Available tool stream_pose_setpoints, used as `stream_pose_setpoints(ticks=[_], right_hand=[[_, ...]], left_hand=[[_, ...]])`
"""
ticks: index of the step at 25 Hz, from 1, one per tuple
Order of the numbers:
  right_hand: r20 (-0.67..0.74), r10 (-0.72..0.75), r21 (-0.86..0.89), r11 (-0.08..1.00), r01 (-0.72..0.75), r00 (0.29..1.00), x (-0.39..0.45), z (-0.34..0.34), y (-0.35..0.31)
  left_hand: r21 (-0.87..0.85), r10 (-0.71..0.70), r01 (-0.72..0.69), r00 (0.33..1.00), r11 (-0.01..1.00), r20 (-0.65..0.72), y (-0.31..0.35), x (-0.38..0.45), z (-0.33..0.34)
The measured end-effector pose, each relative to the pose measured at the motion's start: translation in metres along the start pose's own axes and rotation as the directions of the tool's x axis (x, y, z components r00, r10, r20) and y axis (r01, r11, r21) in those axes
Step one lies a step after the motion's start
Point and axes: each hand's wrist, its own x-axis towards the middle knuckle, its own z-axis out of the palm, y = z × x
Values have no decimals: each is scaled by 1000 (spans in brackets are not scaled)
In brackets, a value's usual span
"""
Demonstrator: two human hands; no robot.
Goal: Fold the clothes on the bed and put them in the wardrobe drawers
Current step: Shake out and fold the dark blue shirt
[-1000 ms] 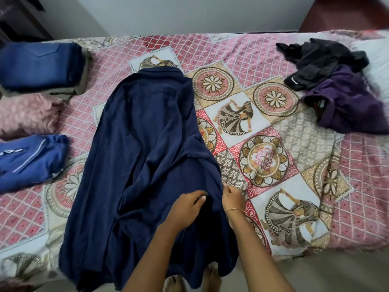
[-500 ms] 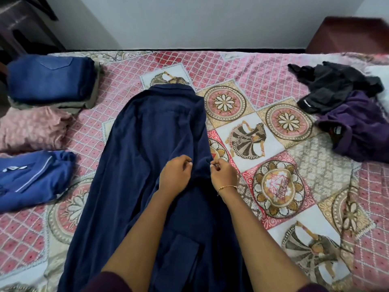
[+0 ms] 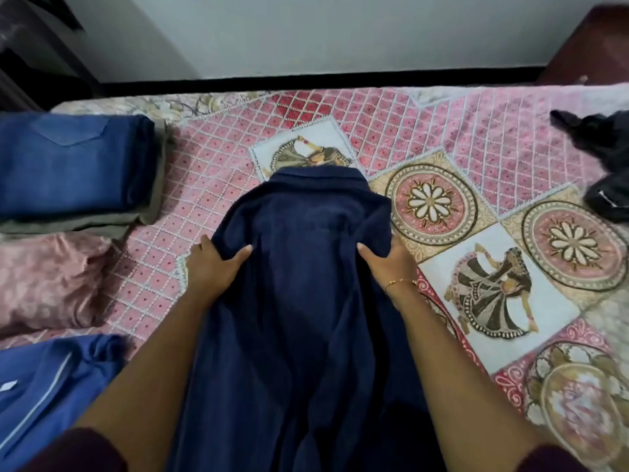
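Two hands, left hand (image 3: pixel 213 267) & right hand (image 3: pixel 388 264) gripping navy shirt (image 3: pixel 306 267) sides, patterned bedspread (image 3: pixel 442 131), white wall (image 3: pixel 340 32) behind

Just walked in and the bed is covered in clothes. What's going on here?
A person is folding a navy collared shirt laid out on the patterned bedspread. The left hand and right hand each grip one side of it below the collar. Folded blue jeans, a pink garment and a blue garment sit left; a dark unfolded garment waits right.
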Motion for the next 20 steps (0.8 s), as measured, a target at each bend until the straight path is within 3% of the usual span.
stream_pose_setpoints(ticks=[2, 3, 4, 6, 8, 12, 15, 17, 19, 20], right_hand=[[138, -23, 196, 981, -5, 990, -6, -3, -9], [200, -44, 301, 954, -18, 979, -13, -6, -17], [244, -51, 395, 917, -51, 968, -19, -9, -24], [267, -43, 550, 827, -115, 963, -29, -22, -44], [226, -45, 637, 763, -113, 973, -35, -44, -65], [58, -134, 697, 715, 56, 989, -9, -95, -128], [-67, -191, 596, 779, 193, 979, 42, -114, -174], [-60, -161, 405, 898, 171, 985, 77, -112, -177], [-118, -48, 168, 983, 67, 992, 91, -105, -151], [-160, -8, 133, 991, 30, 987, 90, -98, -127]], left_hand=[[-180, -54, 73, 993, 981, 104, 13, -3, 0], [-396, -79, 150, 979, 906, 190, 22, -8, -1], [-588, -96, 268, 947, 764, 307, 33, -17, -5], [-766, -64, 419, 892, 488, 447, 52, -34, -21], [-831, 6, 413, 894, 372, 447, 67, -47, -47], [-907, 110, 282, 938, 313, 330, 129, -34, -106], [-920, 112, -41, 994, 390, 3, 198, 14, -128], [-746, 116, -229, 973, 625, -201, 215, 38, -117], [-445, 91, -222, 951, 867, -297, 195, 42, -85], [-347, 90, -202, 946, 916, -312, 171, 36, -64]])
